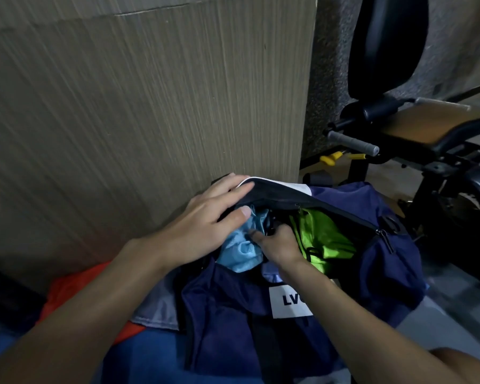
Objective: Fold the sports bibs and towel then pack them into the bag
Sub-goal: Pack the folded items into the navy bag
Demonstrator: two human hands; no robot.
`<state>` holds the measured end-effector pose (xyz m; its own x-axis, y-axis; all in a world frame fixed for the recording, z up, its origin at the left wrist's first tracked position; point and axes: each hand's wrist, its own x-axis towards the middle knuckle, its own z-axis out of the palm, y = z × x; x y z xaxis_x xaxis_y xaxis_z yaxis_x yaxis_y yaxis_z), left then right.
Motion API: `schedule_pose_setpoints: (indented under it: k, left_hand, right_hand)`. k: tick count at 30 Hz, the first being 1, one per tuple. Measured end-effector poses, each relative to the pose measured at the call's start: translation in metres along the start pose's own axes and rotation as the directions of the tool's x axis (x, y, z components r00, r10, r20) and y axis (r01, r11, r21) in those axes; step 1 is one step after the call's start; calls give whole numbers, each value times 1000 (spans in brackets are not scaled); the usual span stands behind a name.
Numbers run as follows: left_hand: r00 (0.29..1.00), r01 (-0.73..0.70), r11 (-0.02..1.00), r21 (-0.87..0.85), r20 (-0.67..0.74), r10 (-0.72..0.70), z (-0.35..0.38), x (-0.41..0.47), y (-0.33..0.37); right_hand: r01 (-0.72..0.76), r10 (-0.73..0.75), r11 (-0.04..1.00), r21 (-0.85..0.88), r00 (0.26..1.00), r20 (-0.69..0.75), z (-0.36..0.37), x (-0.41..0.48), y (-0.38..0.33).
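Packing stage, seen from beside the person. The navy bag point(394, 261) lies open against a wooden panel point(150, 106), with an exercise bench point(432, 128) just beyond it. The left hand point(208, 217) holds up the far rim of the opening, its fingers spread over the outside of the flap and its thumb under the edge, resting against a light blue cloth point(241, 252). This cloth sits bunched in the mouth of the bag, partly over the near rim; whether it is a bib or the towel cannot be told. The right hand point(279, 243) is close beside the left, its fingers curled down into the opening next to that cloth. Whether they grip it or only press it down is hidden. A green bib point(326, 239) already lies inside, to the right. An orange cloth point(67, 289) and a grey cloth point(155, 309) lie outside the bag at the left, apparently not yet packed. All these fabrics look thin, light and limp. They will probably crumple rather than keep a fold, and may spring back out of the opening. Each is best taken flat across a folded edge and pressed down with an open palm. The soft bag will sag shut unless its rim is held.
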<state>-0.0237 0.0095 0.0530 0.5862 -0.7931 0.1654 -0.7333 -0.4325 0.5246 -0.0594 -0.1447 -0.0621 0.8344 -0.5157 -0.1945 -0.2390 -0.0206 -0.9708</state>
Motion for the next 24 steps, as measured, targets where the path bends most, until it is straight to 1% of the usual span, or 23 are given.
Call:
schedule_pose_setpoints:
  k: [1, 3, 4, 5, 7, 9, 11, 13, 14, 15, 16, 17, 18, 19, 20, 21, 23, 24]
  left_hand:
    - [1000, 3, 1000, 2, 2, -3, 1, -1, 0]
    - [1000, -1, 1000, 24, -1, 1, 5, -1, -2]
    - [1000, -10, 998, 61, -7, 10, 8, -2, -3]
    - [1000, -21, 993, 119, -9, 22, 10, -4, -5]
    - [1000, -28, 970, 241, 20, 24, 15, -10, -10]
    - [998, -1, 948, 318, 57, -18, 17, -17, -16]
    - [996, 24, 939, 344, 73, -53, 16, -22, -21]
    - [997, 19, 946, 325, 68, -44, 13, -24, -23]
    - [997, 11, 952, 307, 63, -32, 12, -24, -22]
    - [998, 2, 957, 292, 60, -20, 10, -24, -20]
    - [998, -9, 959, 283, 59, -8, 8, -24, -19]
    - [998, -17, 960, 279, 58, 1, 7, -24, -16]
    - [998, -19, 961, 276, 55, 4, 6, -24, -15]
    - [999, -20, 961, 275, 51, 6, 5, -23, -14]
    - [999, -21, 962, 273, 48, 8, 5, -22, -13]
    - [999, -24, 963, 270, 49, 11, 5, -22, -13]
    - [998, -29, 966, 255, 56, 15, 5, -23, -12]
    - [998, -31, 968, 248, 58, 17, 5, -24, -12]
  right_hand:
    - [70, -75, 993, -96, 996, -43, -4, -1, 1]
    - [229, -273, 919, -322, 957, -97, -8, -5, 5]
    - [295, -351, 869, -397, 933, -75, -9, -6, 8]
    - [325, -373, 841, -432, 928, -29, -9, -7, 11]
    - [310, -308, 851, -425, 948, 76, -9, -10, 15]
    - [290, -262, 854, -431, 957, 125, -6, -11, 23]
    - [306, -259, 864, -399, 951, 169, -1, -10, 25]
    - [336, -251, 883, -328, 928, 275, 2, -11, 20]
    - [360, -257, 875, -323, 912, 321, 1, -11, 18]
    - [389, -272, 837, -384, 906, 324, 0, -13, 16]
    - [421, -325, 752, -507, 906, 270, -3, -15, 15]
    - [430, -406, 621, -655, 892, 200, -6, -19, 14]
    - [437, -493, 497, -750, 853, 170, -7, -23, 14]
    - [475, -548, 428, -769, 813, 197, -8, -27, 12]
    - [535, -554, 403, -743, 788, 267, -7, -26, 13]
    - [582, -516, 400, -707, 781, 351, -7, -24, 14]
    - [604, -350, 433, -669, 796, 493, -2, -10, 21]
    - [593, -269, 461, -660, 803, 533, 2, -3, 24]
